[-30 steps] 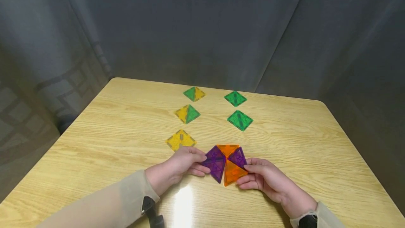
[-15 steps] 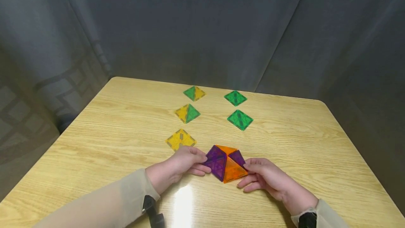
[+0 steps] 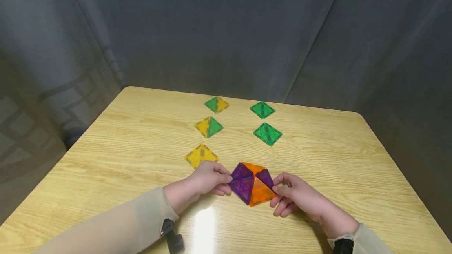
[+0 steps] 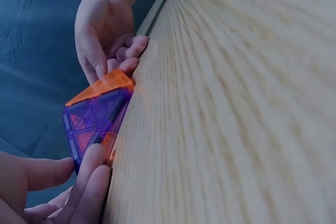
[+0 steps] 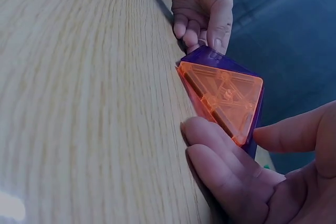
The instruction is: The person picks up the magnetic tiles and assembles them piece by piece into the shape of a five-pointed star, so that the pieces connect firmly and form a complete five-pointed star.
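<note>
Translucent purple and orange triangular magnetic tiles (image 3: 260,192) meet edge to edge in a low peaked shape near the front of the table. My left hand (image 3: 208,179) pinches the purple tiles (image 3: 241,183) at their outer left corner, thumb uppermost. At the opposite side my right hand (image 3: 298,197) pinches the outer corner by the smaller-looking purple tile (image 3: 265,177), its lower fingers curled near the tabletop. In the right wrist view, an orange tile (image 5: 228,95) slopes up from the wood between both hands. The left wrist view shows a purple face (image 4: 94,119) tilted likewise.
Behind the hands on the wooden table (image 3: 335,160) lie a yellow tile pair (image 3: 202,154), two green-and-yellow pairs (image 3: 209,127) and two green pairs (image 3: 267,134). A dark grey curtain (image 3: 212,30) hangs past the table's far edge.
The flatter fan of purple and orange tiles has risen into a peak, and the gap between the front purple and orange tiles has closed. Both hands keep their places at the corners.
</note>
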A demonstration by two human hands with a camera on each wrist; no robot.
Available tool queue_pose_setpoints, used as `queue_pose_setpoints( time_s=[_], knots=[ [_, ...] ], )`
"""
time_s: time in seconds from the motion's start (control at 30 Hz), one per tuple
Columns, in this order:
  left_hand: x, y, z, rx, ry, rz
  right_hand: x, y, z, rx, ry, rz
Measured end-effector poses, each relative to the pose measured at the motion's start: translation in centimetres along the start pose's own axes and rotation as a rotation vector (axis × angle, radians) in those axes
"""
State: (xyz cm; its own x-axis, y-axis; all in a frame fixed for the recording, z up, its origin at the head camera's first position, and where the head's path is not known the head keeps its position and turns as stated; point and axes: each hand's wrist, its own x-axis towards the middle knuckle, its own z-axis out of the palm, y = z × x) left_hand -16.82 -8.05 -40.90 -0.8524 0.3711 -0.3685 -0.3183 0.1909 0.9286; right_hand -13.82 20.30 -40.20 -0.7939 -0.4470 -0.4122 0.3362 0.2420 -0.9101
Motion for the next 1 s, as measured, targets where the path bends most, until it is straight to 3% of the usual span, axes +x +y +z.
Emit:
queue_pose_setpoints(
  time_s=[0.53,0.83,1.0],
  knots=[
    [-0.3,-0.2,-0.2,-0.001,-0.021,0.029,-0.2,0.3,-0.3,0.003,-0.016,-0.036],
    [-0.9,-0.2,-0.2,0.029,-0.126,0.005,0.3,0.5,-0.2,0.066,-0.099,-0.037],
    [-1.2,0.6,-0.8,0.061,-0.187,-0.007,0.5,-1.5,-1.1,0.01,-0.074,-0.083]
  ],
)
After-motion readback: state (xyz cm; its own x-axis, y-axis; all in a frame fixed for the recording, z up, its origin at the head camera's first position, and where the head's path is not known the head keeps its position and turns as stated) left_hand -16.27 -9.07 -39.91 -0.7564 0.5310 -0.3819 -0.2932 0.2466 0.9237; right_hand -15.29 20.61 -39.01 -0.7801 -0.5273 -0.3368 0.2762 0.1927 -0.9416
